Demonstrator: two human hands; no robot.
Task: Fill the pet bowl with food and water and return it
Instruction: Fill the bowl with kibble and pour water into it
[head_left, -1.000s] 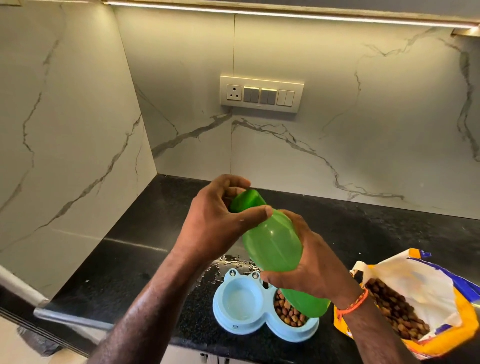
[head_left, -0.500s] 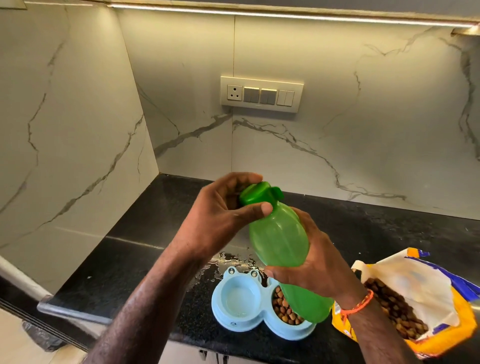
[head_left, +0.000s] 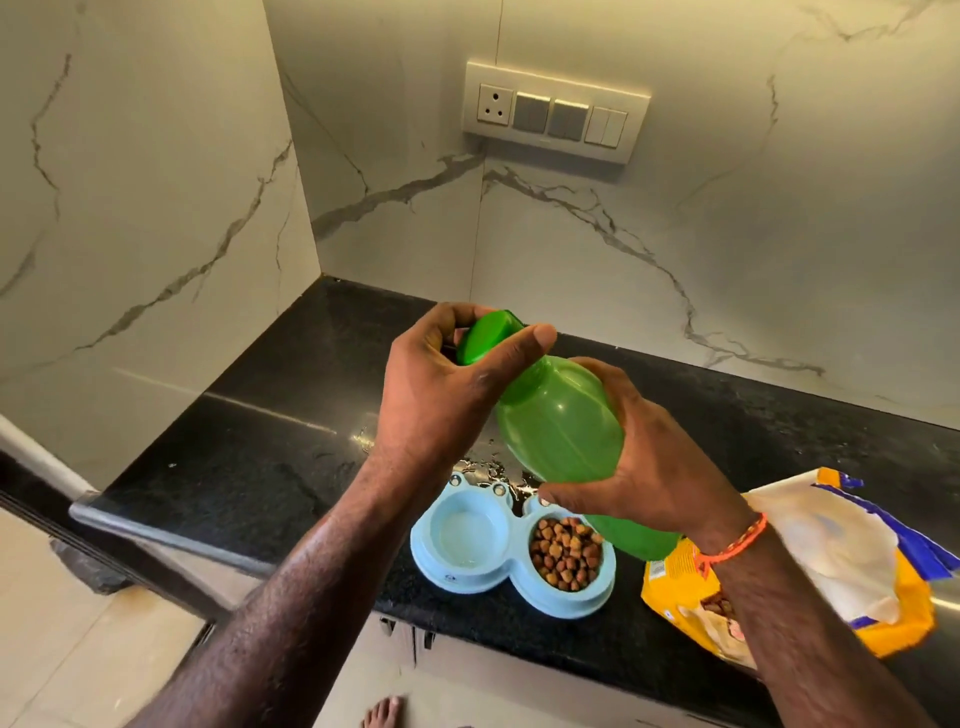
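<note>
A green plastic bottle (head_left: 563, 428) is held tilted above the counter, its neck pointing up and left. My right hand (head_left: 647, 467) grips its body. My left hand (head_left: 441, 384) is closed around the green cap (head_left: 488, 335) at the top. Below the bottle, a light blue double pet bowl (head_left: 511, 577) sits near the front edge of the black counter (head_left: 249, 457). Its left cup holds a little water (head_left: 470, 535). Its right cup is filled with brown kibble (head_left: 566, 553).
An open yellow and blue pet food bag (head_left: 852, 566) lies on the counter right of the bowl, partly behind my right forearm. Spilled water (head_left: 488, 465) glistens behind the bowl. A switch panel (head_left: 556, 111) is on the marble wall. A bare foot (head_left: 384, 712) shows on the floor.
The camera has tilted down, showing more of the counter front and floor. The bottle stays in both hands, its top now leaning further left, with my left hand still on the cap.
</note>
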